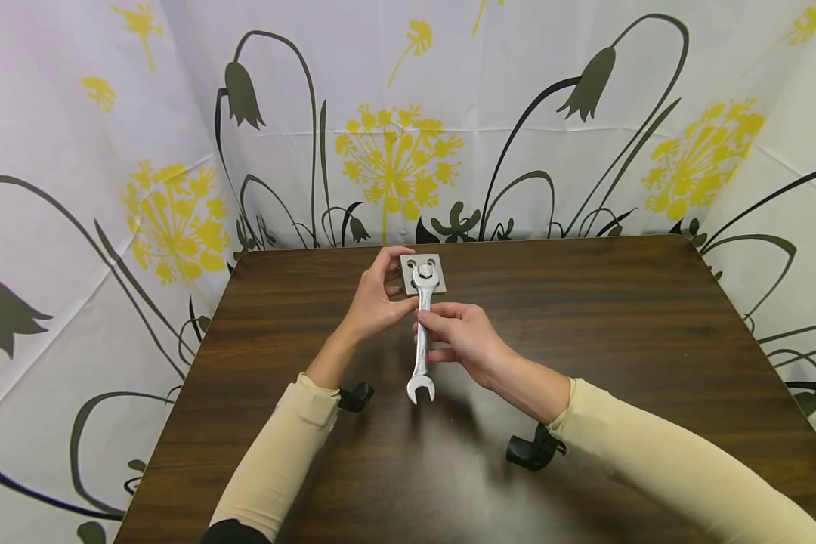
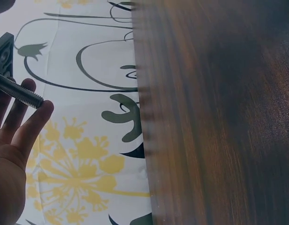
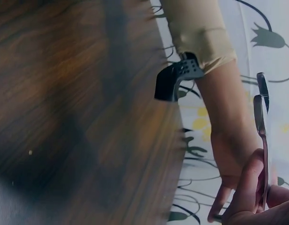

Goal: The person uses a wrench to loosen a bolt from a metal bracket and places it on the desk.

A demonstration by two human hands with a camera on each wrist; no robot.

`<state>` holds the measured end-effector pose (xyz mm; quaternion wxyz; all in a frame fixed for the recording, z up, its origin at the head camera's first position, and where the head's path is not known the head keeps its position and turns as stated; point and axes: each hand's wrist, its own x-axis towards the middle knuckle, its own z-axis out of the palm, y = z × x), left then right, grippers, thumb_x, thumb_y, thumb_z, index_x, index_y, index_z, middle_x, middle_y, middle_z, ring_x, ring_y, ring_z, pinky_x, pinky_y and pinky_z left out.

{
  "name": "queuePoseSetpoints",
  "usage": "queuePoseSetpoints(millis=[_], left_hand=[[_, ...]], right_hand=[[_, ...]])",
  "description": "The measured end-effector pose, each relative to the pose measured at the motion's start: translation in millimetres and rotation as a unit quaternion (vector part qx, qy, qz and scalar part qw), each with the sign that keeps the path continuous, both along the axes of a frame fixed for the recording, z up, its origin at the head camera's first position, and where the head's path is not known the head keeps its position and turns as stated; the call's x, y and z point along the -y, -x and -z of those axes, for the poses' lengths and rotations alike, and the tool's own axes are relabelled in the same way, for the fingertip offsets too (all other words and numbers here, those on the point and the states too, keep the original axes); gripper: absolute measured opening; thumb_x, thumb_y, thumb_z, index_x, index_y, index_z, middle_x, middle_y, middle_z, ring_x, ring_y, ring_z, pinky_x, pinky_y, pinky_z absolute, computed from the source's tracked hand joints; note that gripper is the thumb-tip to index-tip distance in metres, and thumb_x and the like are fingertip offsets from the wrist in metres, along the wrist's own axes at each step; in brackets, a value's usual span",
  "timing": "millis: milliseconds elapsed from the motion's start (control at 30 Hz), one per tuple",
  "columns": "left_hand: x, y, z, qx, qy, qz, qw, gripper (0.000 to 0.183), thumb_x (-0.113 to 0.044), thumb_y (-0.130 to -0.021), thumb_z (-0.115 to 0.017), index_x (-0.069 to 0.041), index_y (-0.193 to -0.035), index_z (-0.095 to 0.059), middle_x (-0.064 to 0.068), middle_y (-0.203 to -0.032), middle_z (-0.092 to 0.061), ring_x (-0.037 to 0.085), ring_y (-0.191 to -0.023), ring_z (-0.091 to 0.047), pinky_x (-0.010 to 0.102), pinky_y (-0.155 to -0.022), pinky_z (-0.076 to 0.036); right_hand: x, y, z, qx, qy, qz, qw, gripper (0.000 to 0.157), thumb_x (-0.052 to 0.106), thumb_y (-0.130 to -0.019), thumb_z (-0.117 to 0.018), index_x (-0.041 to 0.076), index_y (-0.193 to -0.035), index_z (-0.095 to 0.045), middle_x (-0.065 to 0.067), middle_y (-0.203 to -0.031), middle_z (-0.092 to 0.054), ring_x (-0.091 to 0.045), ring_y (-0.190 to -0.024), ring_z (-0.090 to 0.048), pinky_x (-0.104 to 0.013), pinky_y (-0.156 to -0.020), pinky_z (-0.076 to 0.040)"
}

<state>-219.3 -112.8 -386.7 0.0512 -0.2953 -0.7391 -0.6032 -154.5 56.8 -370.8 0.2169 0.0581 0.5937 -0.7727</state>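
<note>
Held up over the far part of the table, a square metal plate (image 1: 440, 284) with holes is gripped along its left edge by my left hand (image 1: 372, 304). A bolt passes through it; the bolt head (image 1: 426, 270) faces me. In the left wrist view the threaded bolt shank (image 2: 23, 93) sticks out behind the plate (image 2: 4, 54), close to spread fingertips. My right hand (image 1: 468, 338) pinches a double open-end wrench (image 1: 422, 344) mid-handle. The wrench's upper end sits around the bolt head, and its lower end points toward me. The right wrist view catches the wrench (image 3: 260, 117) edge-on.
Below the hands spreads a dark wood-grain table (image 1: 625, 325). A white curtain (image 1: 503, 113) with yellow and grey flowers hangs behind its far edge and at the sides. Black camera mounts (image 1: 532, 451) project from under both sleeves.
</note>
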Motion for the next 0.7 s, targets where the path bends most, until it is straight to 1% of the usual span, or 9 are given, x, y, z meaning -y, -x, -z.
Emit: queuePoseSetpoints(millis=[200, 333, 400, 500, 567, 633, 700], left_hand=[[-2, -0.2, -1.9, -0.002, 0.007, -0.008, 0.9999, 0.062, 0.018, -0.074, -0.071, 0.009, -0.129, -0.044, 0.026, -0.112, -0.063, 0.033, -0.102, -0.064, 0.045, -0.085, -0.057], [-1, -0.9, -2.2, -0.005, 0.010, -0.009, 0.9999, 0.064, 0.016, -0.073, -0.074, 0.008, -0.129, -0.044, 0.026, -0.111, -0.063, 0.033, -0.101, -0.065, 0.047, -0.083, -0.057], [-1, -1.1, -2.1, -0.005, 0.010, -0.009, 0.9999, 0.064, 0.015, -0.073, -0.076, 0.007, -0.129, -0.044, 0.025, -0.111, -0.063, 0.032, -0.101, -0.064, 0.047, -0.082, -0.057], [-1, -0.7, -1.3, -0.001, 0.008, -0.006, 1.0000, 0.065, 0.014, -0.073, -0.078, 0.007, -0.128, -0.044, 0.025, -0.111, -0.063, 0.028, -0.101, -0.064, 0.046, -0.082, -0.058], [-1, -0.3, -0.9, 0.004, 0.002, -0.003, 1.0000, 0.066, 0.013, -0.073, -0.079, 0.007, -0.128, -0.044, 0.025, -0.112, -0.063, 0.027, -0.101, -0.063, 0.046, -0.082, -0.057], [-1, -0.2, -0.6, 0.010, -0.004, -0.002, 0.9999, 0.066, 0.013, -0.072, -0.079, 0.008, -0.128, -0.044, 0.025, -0.112, -0.063, 0.026, -0.100, -0.063, 0.046, -0.083, -0.057], [-2, -0.3, -0.7, 0.013, -0.007, -0.002, 0.9999, 0.067, 0.013, -0.072, -0.080, 0.009, -0.128, -0.043, 0.024, -0.112, -0.062, 0.026, -0.100, -0.062, 0.047, -0.083, -0.057]], right_hand=[[-6, 4.9, 2.8, -0.018, -0.045, -0.007, 0.999, 0.024, 0.012, -0.097, -0.063, -0.004, -0.115, -0.064, -0.004, -0.084, -0.070, -0.015, -0.077, -0.068, -0.028, -0.059, -0.058], [-12, 7.6, 3.5, -0.031, -0.077, -0.026, 0.996, 0.027, 0.015, -0.097, -0.063, -0.003, -0.117, -0.065, -0.005, -0.087, -0.070, -0.016, -0.078, -0.067, -0.030, -0.061, -0.058], [-16, 9.1, 3.8, -0.037, -0.094, -0.034, 0.994, 0.028, 0.015, -0.096, -0.065, -0.002, -0.118, -0.065, -0.009, -0.091, -0.071, -0.016, -0.077, -0.066, -0.031, -0.062, -0.058], [-23, 11.7, 3.7, -0.046, -0.117, -0.043, 0.991, 0.034, 0.012, -0.090, -0.072, -0.001, -0.121, -0.065, -0.012, -0.097, -0.071, -0.014, -0.077, -0.066, -0.033, -0.064, -0.059], [-27, 13.2, 3.0, -0.051, -0.135, -0.047, 0.988, 0.041, 0.007, -0.084, -0.077, -0.001, -0.122, -0.065, -0.014, -0.102, -0.071, -0.014, -0.078, -0.067, -0.034, -0.066, -0.059], [-30, 14.2, 1.6, -0.055, -0.159, -0.049, 0.985, 0.048, 0.002, -0.078, -0.081, -0.002, -0.123, -0.064, -0.014, -0.105, -0.071, -0.013, -0.078, -0.067, -0.033, -0.067, -0.058], [-34, 15.1, 0.6, -0.062, -0.183, -0.049, 0.980, 0.050, -0.001, -0.075, -0.082, -0.003, -0.122, -0.064, -0.016, -0.106, -0.071, -0.014, -0.078, -0.068, -0.031, -0.067, -0.058]])
